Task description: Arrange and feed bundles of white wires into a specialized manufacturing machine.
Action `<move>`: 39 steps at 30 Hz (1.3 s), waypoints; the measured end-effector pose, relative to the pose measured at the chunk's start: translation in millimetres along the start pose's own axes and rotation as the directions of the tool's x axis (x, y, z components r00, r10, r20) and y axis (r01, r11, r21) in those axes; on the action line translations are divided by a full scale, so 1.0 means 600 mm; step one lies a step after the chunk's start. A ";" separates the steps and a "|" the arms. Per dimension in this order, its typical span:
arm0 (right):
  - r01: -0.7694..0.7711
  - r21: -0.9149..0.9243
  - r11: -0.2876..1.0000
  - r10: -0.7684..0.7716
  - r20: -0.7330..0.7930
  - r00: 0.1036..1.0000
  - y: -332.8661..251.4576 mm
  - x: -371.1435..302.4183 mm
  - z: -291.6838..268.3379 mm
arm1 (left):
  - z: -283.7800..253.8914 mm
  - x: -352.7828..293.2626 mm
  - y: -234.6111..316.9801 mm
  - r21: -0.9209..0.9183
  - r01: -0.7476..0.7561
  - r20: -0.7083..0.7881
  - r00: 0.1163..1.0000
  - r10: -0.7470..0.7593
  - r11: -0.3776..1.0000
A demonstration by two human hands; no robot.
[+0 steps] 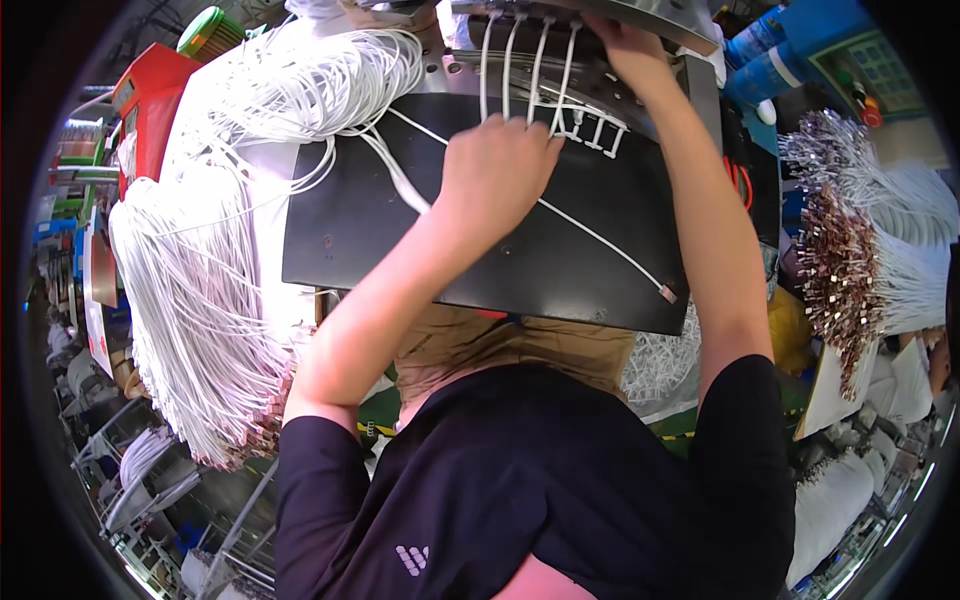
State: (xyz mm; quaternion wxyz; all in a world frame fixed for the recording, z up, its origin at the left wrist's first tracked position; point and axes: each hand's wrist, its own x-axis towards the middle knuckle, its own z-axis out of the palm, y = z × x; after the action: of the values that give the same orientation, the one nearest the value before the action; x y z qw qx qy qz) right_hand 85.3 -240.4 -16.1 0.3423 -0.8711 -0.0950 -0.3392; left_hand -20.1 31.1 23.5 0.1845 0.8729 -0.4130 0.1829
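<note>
My left hand [500,170] is closed over several white cables [536,72], its knuckles towards the machine. From its fingers the cables run side by side up to a metal machine part at the top. My right hand [625,50] reaches up under the metal machine head [665,22], and its fingers are hidden there. Beside the left hand lies a white plastic piece with short branches, like a moulding runner [597,130]. A single white cable with a metal connector [668,292] stretches across the black work plate [400,260].
Looped white cables [340,80] are heaped at the left. Below them a thick bundle of cables [190,300] hangs over the edge. More cables with metal connectors [840,270] are stacked at the right. White plastic scraps [662,370] fill a container beneath the plate.
</note>
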 end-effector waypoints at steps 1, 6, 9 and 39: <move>0.031 0.143 0.989 -0.027 -0.029 0.999 0.023 0.024 0.009 | 0.005 0.025 -0.009 -0.021 0.046 0.035 0.998 -0.045 0.999; -0.316 -0.299 0.901 0.352 0.073 0.933 0.084 0.082 0.027 | 0.022 0.130 -0.049 -0.058 0.106 0.104 0.990 -0.099 0.993; -0.388 -0.436 0.812 0.433 0.005 0.901 0.051 0.070 0.016 | 0.032 0.154 -0.061 -0.134 0.250 0.244 0.946 -0.212 0.959; -0.225 -0.255 0.941 0.173 -0.210 0.962 -0.198 -0.228 -0.175 | -0.048 -0.044 -0.052 -0.703 0.336 0.211 0.940 -0.267 0.627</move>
State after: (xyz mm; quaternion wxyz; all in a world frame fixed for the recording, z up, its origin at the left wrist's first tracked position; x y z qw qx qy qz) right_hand -120.2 -212.2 13.3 0.2574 -0.8802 0.0741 -0.3918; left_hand -15.9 80.6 30.7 0.5262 0.7901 -0.3069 -0.0682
